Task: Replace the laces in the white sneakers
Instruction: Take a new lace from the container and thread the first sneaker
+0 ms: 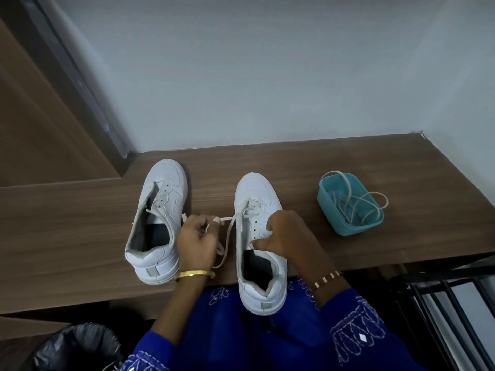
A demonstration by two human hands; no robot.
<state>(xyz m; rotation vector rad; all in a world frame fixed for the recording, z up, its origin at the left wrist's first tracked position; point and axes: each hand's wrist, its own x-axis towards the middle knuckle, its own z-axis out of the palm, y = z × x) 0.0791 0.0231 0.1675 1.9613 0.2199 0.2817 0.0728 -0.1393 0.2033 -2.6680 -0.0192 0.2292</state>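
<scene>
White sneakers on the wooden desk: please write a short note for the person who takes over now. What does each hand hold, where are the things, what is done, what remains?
Left hand: pinches the cream flat lace that runs from the right white leather sneaker, drawn out sideways.
Right hand: grips that sneaker by its eyelet side.
Left white leather sneaker: on the brown wooden desk, a lace only loosely in it.
Teal plastic tub: to the right, with loose laces spilling over its rim.
Done: the right sneaker's lace sits only in the eyelets near the toe.
Left: finish both sneakers. Whether the lace goes in or out, I cannot tell.
</scene>
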